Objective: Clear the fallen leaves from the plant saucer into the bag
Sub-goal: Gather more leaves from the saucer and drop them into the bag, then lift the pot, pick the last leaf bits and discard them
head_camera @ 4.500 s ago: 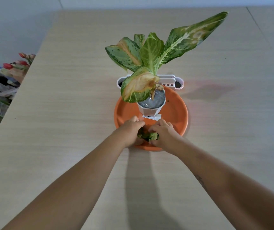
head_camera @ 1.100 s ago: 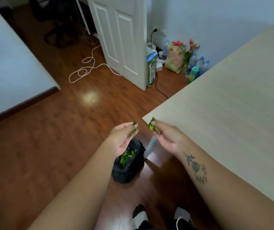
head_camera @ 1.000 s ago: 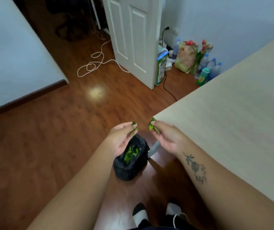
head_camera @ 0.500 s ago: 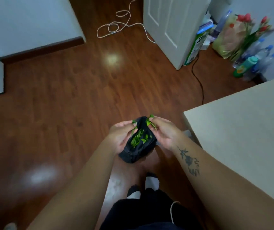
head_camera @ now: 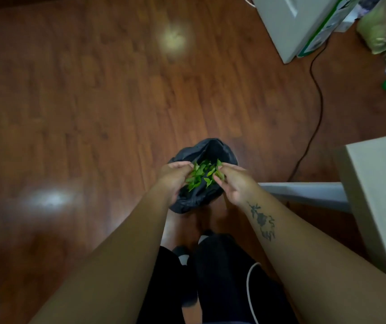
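My left hand (head_camera: 175, 175) and right hand (head_camera: 232, 181) hang over the mouth of the black bag (head_camera: 207, 150), which sits on the wooden floor (head_camera: 93, 101) just before my feet. The fingers of each hand are pinched narrow on a few green leaves (head_camera: 201, 175); more leaves lie loose inside the bag, directly beneath. To finish the drop well, I judge that both hands should stay within the bag's rim, open fully, and rub fingertips together so that clinging scraps fall inside and not onto the floor. The pale surface (head_camera: 381, 195) stands to my right; the saucer is out of view, so I cannot tell what remains.
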{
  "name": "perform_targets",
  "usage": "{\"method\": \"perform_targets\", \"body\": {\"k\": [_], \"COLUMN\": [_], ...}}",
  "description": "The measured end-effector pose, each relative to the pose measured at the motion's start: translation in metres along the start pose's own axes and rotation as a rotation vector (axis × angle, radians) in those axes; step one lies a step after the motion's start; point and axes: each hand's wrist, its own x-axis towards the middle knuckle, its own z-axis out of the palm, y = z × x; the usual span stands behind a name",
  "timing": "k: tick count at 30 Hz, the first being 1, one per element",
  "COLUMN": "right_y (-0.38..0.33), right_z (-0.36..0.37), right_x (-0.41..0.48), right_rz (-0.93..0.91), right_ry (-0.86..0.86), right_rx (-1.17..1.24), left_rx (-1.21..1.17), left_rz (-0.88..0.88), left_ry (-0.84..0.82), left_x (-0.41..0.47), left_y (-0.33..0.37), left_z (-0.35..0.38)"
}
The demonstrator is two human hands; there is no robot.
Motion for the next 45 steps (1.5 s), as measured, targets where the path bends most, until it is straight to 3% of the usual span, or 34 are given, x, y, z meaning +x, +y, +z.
{"method": "perform_targets", "body": {"k": [5,13,26,31,45], "right_y": [-0.001,-0.045,-0.135,-0.123,-0.035], "right_z": [-0.005,0.006,0.0,-0.058,-0.322], "right_x": [0.016,-0.052,-0.251,-0.294,-0.402], "right_rz": [0.022,-0.18,-0.502,-0.581,-0.703], "right_ry": [0.009,0.049,-0.015,0.096,0.6], "right_rx": [-0.162,-0.144,0.093,0.159,0.446], "left_rx": [0.104,0.073,0.232,0.262,0.624], "left_rz": [0.02,0.11,0.381,0.4,0.452], "left_ry": [0.066,0.027,-0.28,-0.438,-0.978], "left_x": [0.015,-0.046,-0.22,-0.26,-0.399], "left_y": [-0.004,0.049,0.185,0.171,0.045], "left_z": [-0.002,-0.005,0.013,0.055,0.258]}}
